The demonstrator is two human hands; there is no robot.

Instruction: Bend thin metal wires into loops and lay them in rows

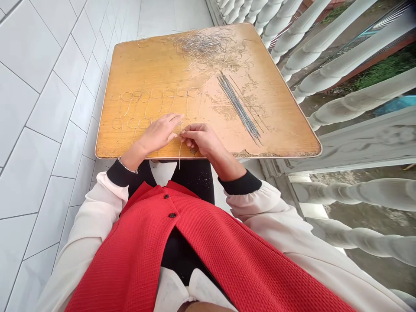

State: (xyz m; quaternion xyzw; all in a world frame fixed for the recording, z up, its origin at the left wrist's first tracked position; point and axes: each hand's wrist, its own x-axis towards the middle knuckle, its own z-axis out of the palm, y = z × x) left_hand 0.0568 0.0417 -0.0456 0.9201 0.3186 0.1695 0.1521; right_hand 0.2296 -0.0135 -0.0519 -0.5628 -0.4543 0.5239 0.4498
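Observation:
My right hand (199, 138) is closed in a pinch on a thin pale wire (180, 154) at the table's near edge. One end of the wire hangs down past the edge. Close against it on the left is my left hand (159, 133), its fingers straight and held together, the thumb tip at the same wire beside my right fingertips. Part of the wire is hidden between the fingers. Under and beyond my left hand lie several looped wires with tails (126, 97), set out in two rows.
The wooden table (130, 65) carries a bundle of straight grey wires (240, 108) at the right and a tangled wire heap (208, 43) at the far side. A tiled wall (48, 108) stands left, a white balustrade (325, 47) right.

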